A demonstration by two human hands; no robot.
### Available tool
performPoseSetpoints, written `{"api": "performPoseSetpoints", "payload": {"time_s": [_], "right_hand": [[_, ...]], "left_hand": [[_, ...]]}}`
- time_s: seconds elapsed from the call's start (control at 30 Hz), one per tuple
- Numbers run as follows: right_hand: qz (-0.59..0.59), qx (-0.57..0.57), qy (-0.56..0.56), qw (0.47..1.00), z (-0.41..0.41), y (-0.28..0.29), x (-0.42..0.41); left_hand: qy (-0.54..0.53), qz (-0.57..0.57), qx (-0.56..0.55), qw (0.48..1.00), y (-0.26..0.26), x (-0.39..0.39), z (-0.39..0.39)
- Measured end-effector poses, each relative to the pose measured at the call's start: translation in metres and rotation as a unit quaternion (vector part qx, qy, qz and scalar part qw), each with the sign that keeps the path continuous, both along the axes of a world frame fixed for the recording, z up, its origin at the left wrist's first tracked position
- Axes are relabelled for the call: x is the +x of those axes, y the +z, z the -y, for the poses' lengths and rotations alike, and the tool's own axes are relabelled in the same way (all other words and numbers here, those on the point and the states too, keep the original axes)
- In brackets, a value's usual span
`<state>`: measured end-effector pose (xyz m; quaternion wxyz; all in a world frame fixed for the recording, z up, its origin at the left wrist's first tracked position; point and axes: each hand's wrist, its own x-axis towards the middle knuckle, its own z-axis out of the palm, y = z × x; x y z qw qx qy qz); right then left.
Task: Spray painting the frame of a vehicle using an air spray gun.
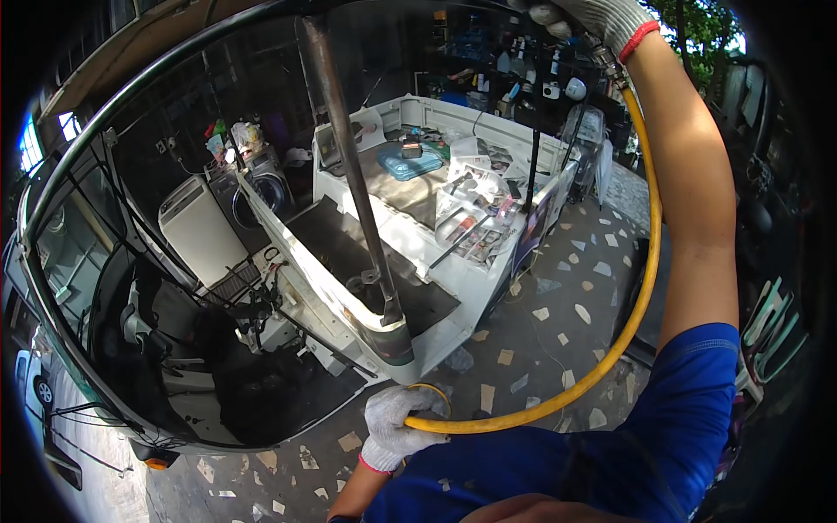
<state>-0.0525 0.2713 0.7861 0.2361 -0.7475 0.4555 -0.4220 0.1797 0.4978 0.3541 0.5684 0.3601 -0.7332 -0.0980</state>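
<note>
My left hand [400, 421], in a white knit work glove with a red cuff, grips a yellow hose [628, 343] at the bottom centre. From there the hose curves right and up to a metal hose coupling [609, 64] below my right hand [592, 19]. That hand wears a matching glove and is raised at the upper right, its fingers curled around something at the coupling's end. The held thing is mostly hidden by the glove and cut off by the frame's top edge. Before me stands a stripped small vehicle with a bare metal roof post [350, 150] and a white body panel [307, 261].
Newspapers [480, 216] and a blue bundle [409, 162] lie in the white cargo bed [451, 111]. A curved roof frame tube [131, 98] arches at left. Washing machines [199, 229] stand beyond the cab. Crowded shelves [516, 65] line the back. Chairs [771, 327] are stacked at right.
</note>
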Motion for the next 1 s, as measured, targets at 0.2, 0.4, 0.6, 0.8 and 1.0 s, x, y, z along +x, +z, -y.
{"api": "performPoseSetpoints", "payload": {"time_s": [0.2, 0.4, 0.6, 0.8, 1.0], "right_hand": [[0.025, -0.042, -0.104, 0.993, 0.071, -0.003, -0.087], [0.018, -0.095, -0.112, 0.989, 0.133, -0.020, -0.150], [0.030, -0.053, -0.071, 0.996, 0.158, -0.030, -0.174], [0.175, 0.045, 0.148, 0.972, 0.159, -0.043, -0.170], [0.211, 0.034, 0.242, 0.946, 0.141, -0.062, -0.152]], "left_hand": [[0.039, -0.020, 0.027, 0.999, 0.008, -0.056, 0.040], [0.098, 0.049, 0.160, 0.981, 0.001, -0.097, 0.058], [0.105, 0.026, 0.149, 0.983, -0.001, -0.130, 0.075], [0.107, 0.065, 0.109, 0.986, 0.001, -0.145, 0.081], [0.109, 0.062, 0.047, 0.991, -0.004, -0.139, 0.081]]}}
